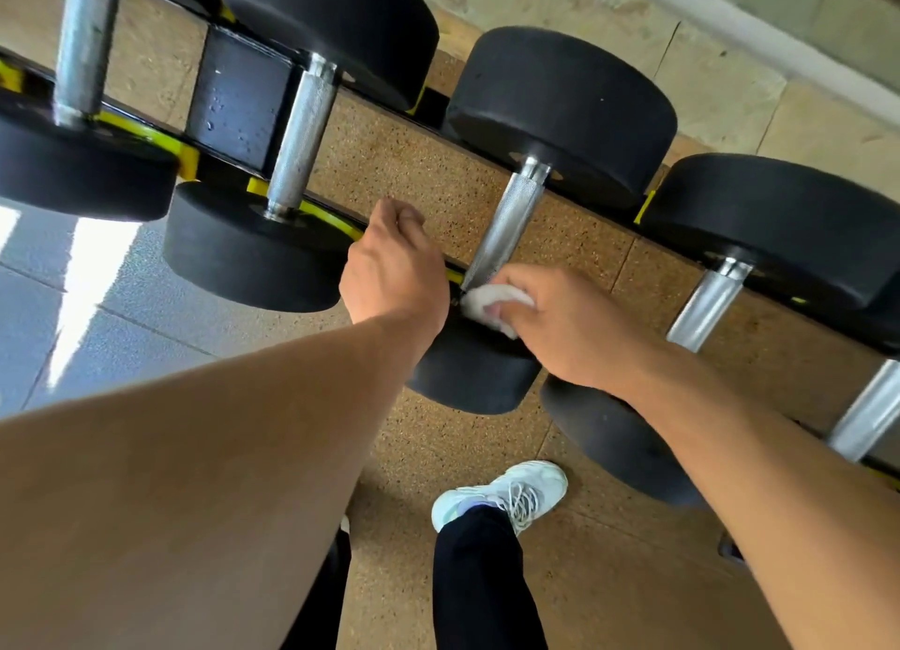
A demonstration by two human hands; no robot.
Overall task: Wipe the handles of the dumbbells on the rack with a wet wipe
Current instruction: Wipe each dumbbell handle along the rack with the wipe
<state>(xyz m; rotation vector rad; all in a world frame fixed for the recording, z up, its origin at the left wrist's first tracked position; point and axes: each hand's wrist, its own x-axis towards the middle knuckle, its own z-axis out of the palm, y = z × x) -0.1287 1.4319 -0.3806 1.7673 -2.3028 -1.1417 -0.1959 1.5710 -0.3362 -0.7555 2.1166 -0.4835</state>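
Pinching the soft, limp wet wipe (494,303) in my right hand (565,328), I press it on the stiff, knurled handle (509,223) of a heavy racked dumbbell; my left hand (394,264) hangs loosely curled, holding nothing.

The right hand (560,328) grips a bunched white wipe (492,303) and presses it against the near end of a knurled steel handle (509,221) on a black dumbbell (560,114). That dumbbell lies across a black and yellow rack (238,99), among others of the same kind on either side. The left hand (394,264) is just beside the wipe, over the rack's front rail, its fingers curled under; whether it holds the rail cannot be told. Below, a pale sneaker (506,496) and a dark trouser leg (482,581) stand on speckled tan flooring (609,576). Sunlight streaks grey tiles (97,308) on the left.
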